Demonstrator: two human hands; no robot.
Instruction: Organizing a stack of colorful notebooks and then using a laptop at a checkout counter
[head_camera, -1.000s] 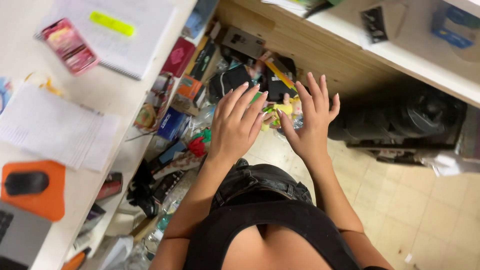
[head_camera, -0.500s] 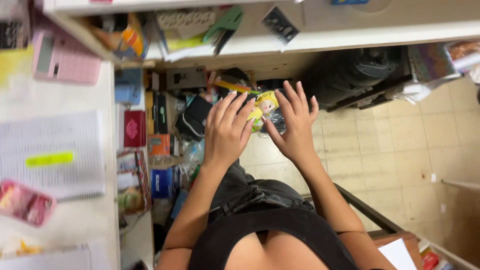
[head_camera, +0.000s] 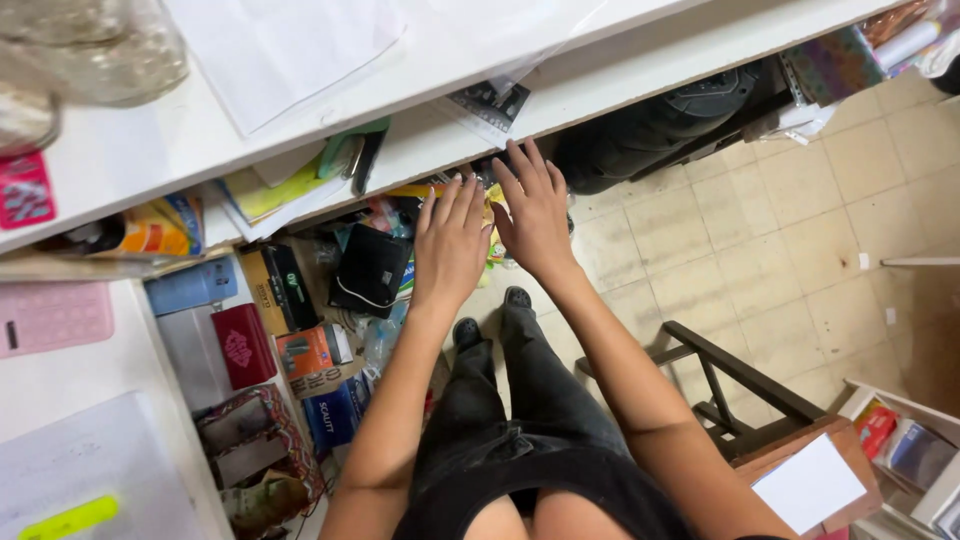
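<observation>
Head cam: I see left hand (head_camera: 450, 245) & right hand (head_camera: 533, 212) side by side, fingers spread flat, gripping nothing, palms down over yellow packet (head_camera: 494, 205) on cluttered floor w/ black pouch (head_camera: 370, 268) just left, under white desk (head_camera: 600, 70); wooden chair (head_camera: 745, 385) lower right

From my feed I see bare arms, no sleeves, no watch or rings that I can make out on the left hand (head_camera: 450, 245) or right hand (head_camera: 535, 215) — a black sleeveless top, dark grey-black trousers, and black shoes (head_camera: 492, 315) below.
</observation>
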